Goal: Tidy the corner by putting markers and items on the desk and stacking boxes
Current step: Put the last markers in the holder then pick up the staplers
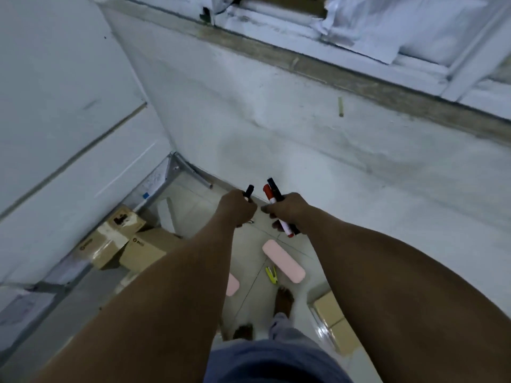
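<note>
Body: blue shorts (276, 360) fill the bottom centre of the frame, with two bare feet on the tiled floor (193, 214) just above them.
Floor items, near: a yellow stapler (271, 275) lies between two pink cases, the larger pink case (283, 260) to its upper right, the smaller pink case (231, 284) half hidden behind the left forearm.
Boxes, right: a cardboard box (336, 317) lies at lower right, against the desk edge.
Boxes, left: tumbled cardboard boxes (124, 241) lie unstacked at centre left, under the metal frame.
Left hand (237, 208): fingers curled round one black marker (248, 192), its capped end sticking up toward the desk.
Right hand (284, 212): gripping two markers together, a red marker (270, 199) and a second black marker (275, 189); their lower ends show below the fist.
Desk (304, 134): the white surface fills the centre and right of the frame, just beyond both hands; a small tan stick (341, 106) lies on it, upper right of centre.
Far: a window frame and crumpled white sheet run along the top right.
Step in hand: probably carrying the markers to the desk.
Doing it well: reach well past the desk edge before letting go, lay the markers flat and side by side so they do not roll off, and release one hand at a time. The cases, stapler and boxes seem left to do.
</note>
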